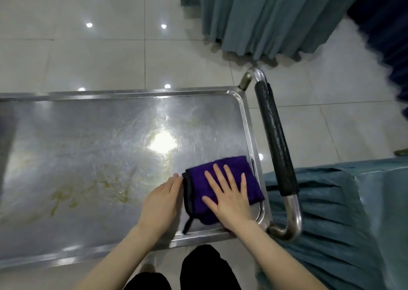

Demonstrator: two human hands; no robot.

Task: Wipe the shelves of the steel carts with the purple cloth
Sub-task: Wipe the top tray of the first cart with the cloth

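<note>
– Head view: which step?
– Wiping the top shelf (88,146) of the steel cart. Purple cloth (196,186) sits folded in the near right corner, by the handle (276,141). Right hand (229,199) lies flat on it, fingers spread, pressing. Left hand (162,201) is alongside, fingers straight, tips at the cloth's left edge, gripping nothing.
– Next?
– Likely a sweep left: yellowish smears (88,192) mid-left look unwiped. Needs steady pressure and overlapping passes.

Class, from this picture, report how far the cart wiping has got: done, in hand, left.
Done: no clean patch shows. In hand: the right hand presses the purple cloth flat at the near right corner of the top shelf, the left hand touching its edge. Left: the yellowish smears to the left; lower shelves unseen.
</note>
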